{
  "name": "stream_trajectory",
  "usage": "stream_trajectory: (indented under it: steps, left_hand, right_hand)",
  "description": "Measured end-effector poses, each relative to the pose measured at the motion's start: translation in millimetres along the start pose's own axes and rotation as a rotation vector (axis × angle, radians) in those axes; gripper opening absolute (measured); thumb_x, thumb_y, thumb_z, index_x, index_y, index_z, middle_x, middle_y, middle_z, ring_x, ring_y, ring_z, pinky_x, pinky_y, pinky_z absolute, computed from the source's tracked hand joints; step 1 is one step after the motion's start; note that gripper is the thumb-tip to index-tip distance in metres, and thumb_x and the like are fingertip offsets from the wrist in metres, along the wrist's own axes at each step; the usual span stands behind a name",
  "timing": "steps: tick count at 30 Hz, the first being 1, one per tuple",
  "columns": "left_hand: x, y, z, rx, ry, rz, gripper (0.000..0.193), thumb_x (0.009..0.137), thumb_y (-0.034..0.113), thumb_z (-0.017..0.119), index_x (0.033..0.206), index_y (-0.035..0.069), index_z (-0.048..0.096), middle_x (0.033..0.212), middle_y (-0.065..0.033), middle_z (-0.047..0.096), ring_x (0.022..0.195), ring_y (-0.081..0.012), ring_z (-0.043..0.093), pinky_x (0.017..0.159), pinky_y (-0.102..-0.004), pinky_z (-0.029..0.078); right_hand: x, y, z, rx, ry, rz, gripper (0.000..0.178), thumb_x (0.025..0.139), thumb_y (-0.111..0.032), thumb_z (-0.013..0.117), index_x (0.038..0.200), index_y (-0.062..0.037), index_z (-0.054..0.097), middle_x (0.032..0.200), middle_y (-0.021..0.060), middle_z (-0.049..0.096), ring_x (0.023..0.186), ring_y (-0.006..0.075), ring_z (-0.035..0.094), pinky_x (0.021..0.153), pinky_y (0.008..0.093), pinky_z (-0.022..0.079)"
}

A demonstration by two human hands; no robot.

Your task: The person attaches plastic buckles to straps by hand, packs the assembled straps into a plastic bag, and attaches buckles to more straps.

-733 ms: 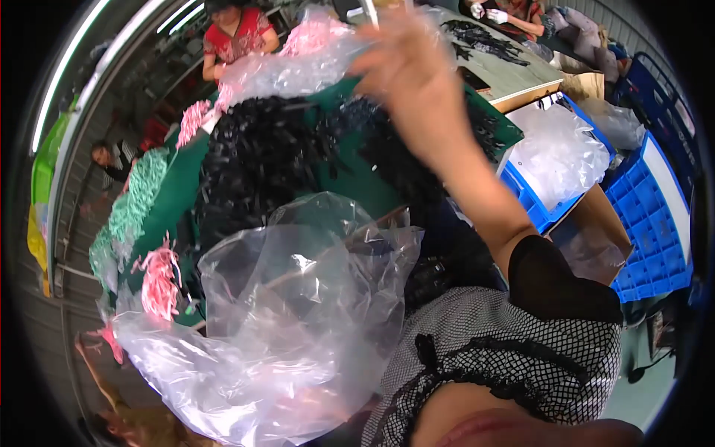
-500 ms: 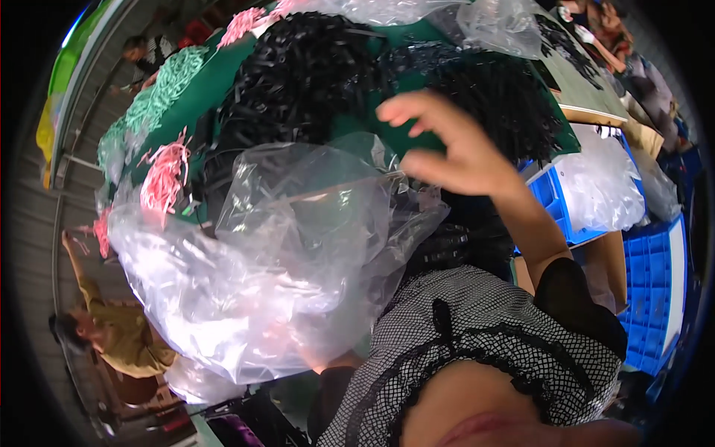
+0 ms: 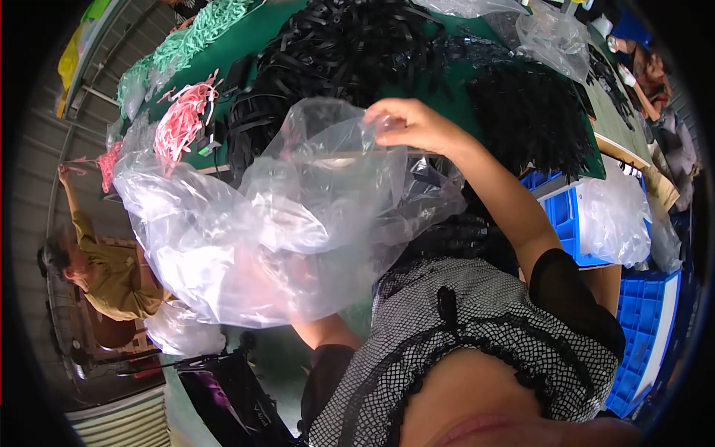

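Observation:
A large clear plastic bag [image 3: 223, 216] billows across the middle of the view, above the near edge of the table. My right hand [image 3: 417, 127] reaches over it from the right, fingers and thumb closed on the upper rim of the bag. My left hand [image 3: 279, 276] is a faint shape seen through the crumpled film at the lower side of the bag. Its fingers are hidden by glare and plastic. Beyond my right hand, a dense heap of black straps [image 3: 328, 52] covers the table.
On the green table [image 3: 223, 56] lie pink straps [image 3: 185, 119], mint-green straps [image 3: 205, 30] and black strips [image 3: 521, 119]. To the right are a blue crate with clear bags [image 3: 614, 216] and another blue crate [image 3: 640, 328]. A person [image 3: 112, 276] holds pink straps at left.
My right hand has gone from spread fingers to a grip on the bag's rim. The bag's top is lifted, and my left forearm shows more below it. The whole view has shifted.

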State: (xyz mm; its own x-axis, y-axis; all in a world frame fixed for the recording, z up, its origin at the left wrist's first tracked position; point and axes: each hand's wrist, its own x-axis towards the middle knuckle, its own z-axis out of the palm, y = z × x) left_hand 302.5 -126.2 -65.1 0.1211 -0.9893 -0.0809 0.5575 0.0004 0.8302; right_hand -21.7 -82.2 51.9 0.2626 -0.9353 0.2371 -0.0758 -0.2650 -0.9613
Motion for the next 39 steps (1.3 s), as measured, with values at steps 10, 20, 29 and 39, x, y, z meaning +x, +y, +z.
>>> stream_trajectory:
  steps: [10, 20, 29, 39]
  left_hand:
    - [-4, -24, -85, 0.021, 0.055, 0.038, 0.01, 0.079, 0.006, 0.061, 0.088, 0.007, 0.057, 0.07, 0.0009, 0.054, 0.052, -0.0062, 0.044, 0.041, -0.0234, 0.038]
    - [-44, -150, -55, 0.521, 0.287, 0.267, 0.018, 0.076, 0.012, 0.067, 0.085, -0.002, 0.062, 0.071, -0.0006, 0.06, 0.061, -0.0066, 0.049, 0.056, -0.0229, 0.042]
    - [-111, -254, -224, 1.076, 0.514, -0.2, 0.034, 0.071, 0.03, 0.066, 0.081, -0.002, 0.065, 0.072, -0.0108, 0.066, 0.064, -0.0164, 0.062, 0.06, -0.0313, 0.049]
    - [-163, -190, -179, 0.382, 0.702, -0.588, 0.018, 0.078, 0.013, 0.06, 0.094, 0.006, 0.057, 0.055, 0.0013, 0.041, 0.043, -0.0071, 0.036, 0.036, -0.0246, 0.029]
  right_hand:
    - [-34, -75, -70, 0.285, 0.528, -0.43, 0.018, 0.086, -0.008, 0.054, 0.103, -0.0035, 0.055, 0.091, 0.0051, 0.059, 0.083, 0.013, 0.057, 0.074, 0.0241, 0.045]
    - [-60, -135, -14, 0.317, 0.492, -0.508, 0.018, 0.086, -0.007, 0.048, 0.103, -0.0011, 0.053, 0.097, 0.0103, 0.056, 0.088, 0.0163, 0.055, 0.073, 0.0243, 0.046]
    - [-48, -52, 99, -0.23, -0.335, -0.038, 0.013, 0.077, 0.001, 0.053, 0.09, 0.0013, 0.053, 0.075, 0.0126, 0.059, 0.064, 0.024, 0.058, 0.056, 0.0302, 0.043]
    - [43, 140, 158, -0.86, -0.393, 0.171, 0.011, 0.074, -0.012, 0.053, 0.082, -0.0071, 0.058, 0.078, 0.0148, 0.061, 0.077, 0.0354, 0.059, 0.064, 0.0443, 0.045]
